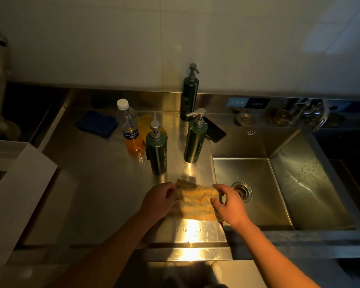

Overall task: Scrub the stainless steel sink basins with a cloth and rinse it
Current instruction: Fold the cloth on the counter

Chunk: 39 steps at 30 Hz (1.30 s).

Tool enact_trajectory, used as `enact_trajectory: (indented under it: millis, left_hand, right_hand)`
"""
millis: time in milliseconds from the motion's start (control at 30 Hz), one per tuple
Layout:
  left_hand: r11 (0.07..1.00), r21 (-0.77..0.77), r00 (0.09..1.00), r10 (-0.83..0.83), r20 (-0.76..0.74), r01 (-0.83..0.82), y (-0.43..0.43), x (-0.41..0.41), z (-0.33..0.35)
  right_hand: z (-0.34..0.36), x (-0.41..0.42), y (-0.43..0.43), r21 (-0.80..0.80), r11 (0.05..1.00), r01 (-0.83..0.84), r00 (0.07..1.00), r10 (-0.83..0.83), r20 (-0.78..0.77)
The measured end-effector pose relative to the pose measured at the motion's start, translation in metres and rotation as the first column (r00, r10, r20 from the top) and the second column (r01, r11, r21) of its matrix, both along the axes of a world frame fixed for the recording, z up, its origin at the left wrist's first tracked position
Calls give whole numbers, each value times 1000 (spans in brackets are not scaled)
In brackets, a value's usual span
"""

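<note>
Head view: a yellow cloth (195, 201) lies on the steel counter (92, 194), right at the left edge of the sink basin (299, 183). 2 hands hold it: the left hand (158, 199) grips its left end with curled fingers, and the right hand (230, 204) pinches its right end near the drain (242, 191). Behind stand 3 green pump bottles (156, 150) and a water bottle (129, 127) holding orange liquid.

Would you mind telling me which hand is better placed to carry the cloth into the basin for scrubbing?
Right. The right hand grips the cloth at the end beside the basin, near the drain; the left hand holds the other end, farther off over the counter.
</note>
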<state>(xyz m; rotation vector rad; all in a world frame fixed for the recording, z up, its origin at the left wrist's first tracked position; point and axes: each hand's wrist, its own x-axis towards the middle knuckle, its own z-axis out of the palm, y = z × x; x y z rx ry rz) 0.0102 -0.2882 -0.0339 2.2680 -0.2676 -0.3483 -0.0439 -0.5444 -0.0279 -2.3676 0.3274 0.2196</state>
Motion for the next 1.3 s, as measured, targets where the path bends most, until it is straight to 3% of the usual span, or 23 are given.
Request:
enact_trajectory:
  millis: [67, 133, 233, 333, 533, 600, 700, 833, 900, 1067, 1167, 1300]
  left_hand:
    - [998, -9, 998, -56, -34, 55, -1, 4, 2]
    - [983, 89, 987, -158, -41, 162, 0, 5, 2]
    - [970, 190, 983, -170, 70, 154, 0, 6, -1]
    - [994, 84, 996, -74, 56, 69, -2, 9, 1]
    - [964, -215, 981, 128, -148, -158, -12, 22, 19]
    - [949, -242, 964, 148, -220, -200, -16, 31, 21]
    - [989, -92, 972, 94, -214, -116, -19, 39, 12]
    - [979, 199, 998, 44, -38, -36, -28, 36, 5]
    - [960, 277, 1000, 24, 14, -27, -33, 34, 7]
    - [945, 326, 997, 13, -78, 13, -40, 38, 8]
    - [944, 328, 996, 2, -91, 28, -42, 39, 10]
    - [984, 179, 988, 50, -148, -23, -40, 34, 12]
  right_hand:
    - [0, 5, 2, -47, 999, -21, 1000, 21, -8]
    - [-3, 10, 2, -47, 998, 50, 999, -50, -3]
    - [-8, 13, -1, 76, 973, 217, 976, -214, -38]
    - [-11, 15, -6, 136, 947, 290, 955, -278, -102]
    - [-7, 7, -22, 369, 851, 374, 927, -345, -144]
    - [-3, 3, -28, 408, 812, 419, 906, -401, -133]
    - [-14, 3, -35, 404, 789, 463, 886, -402, -231]
    - [-36, 9, -26, 347, 838, 421, 863, -252, -438]
    - [-38, 12, -23, 376, 810, 450, 834, -230, -501]
    - [-34, 9, -26, 470, 638, 610, 710, -176, -682]
    - [-36, 6, -31, 482, 637, 602, 724, -181, -666]
    - [-43, 6, -42, 479, 631, 610, 736, -228, -637]
